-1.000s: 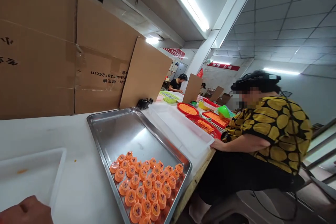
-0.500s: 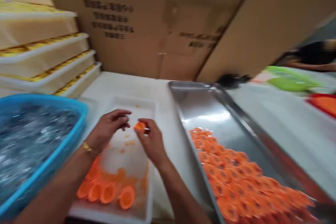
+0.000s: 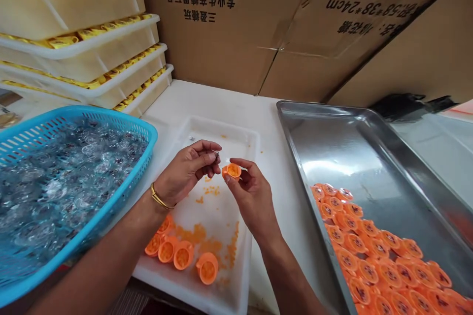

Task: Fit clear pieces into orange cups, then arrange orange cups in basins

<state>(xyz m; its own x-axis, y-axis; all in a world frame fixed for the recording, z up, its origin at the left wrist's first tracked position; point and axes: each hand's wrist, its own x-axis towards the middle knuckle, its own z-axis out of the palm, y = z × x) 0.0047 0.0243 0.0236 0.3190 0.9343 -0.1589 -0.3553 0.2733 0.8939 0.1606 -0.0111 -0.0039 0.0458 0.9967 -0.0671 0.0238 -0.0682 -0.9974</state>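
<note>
Head view: above the white tray (image 3: 244, 275), my right hand (image 3: 255, 196) pinches an orange cup (image 3: 232, 171), probably light, stiff, best held by its sides; my left hand's (image 3: 186, 170) fingers pinch a small dark piece (image 3: 217, 155).

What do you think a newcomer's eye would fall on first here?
Probably the small orange cup in the right hand, above the white tray. Next, perhaps the blue basket of clear pieces at left, and the metal tray at right, its near part crowded with orange cups.
</note>
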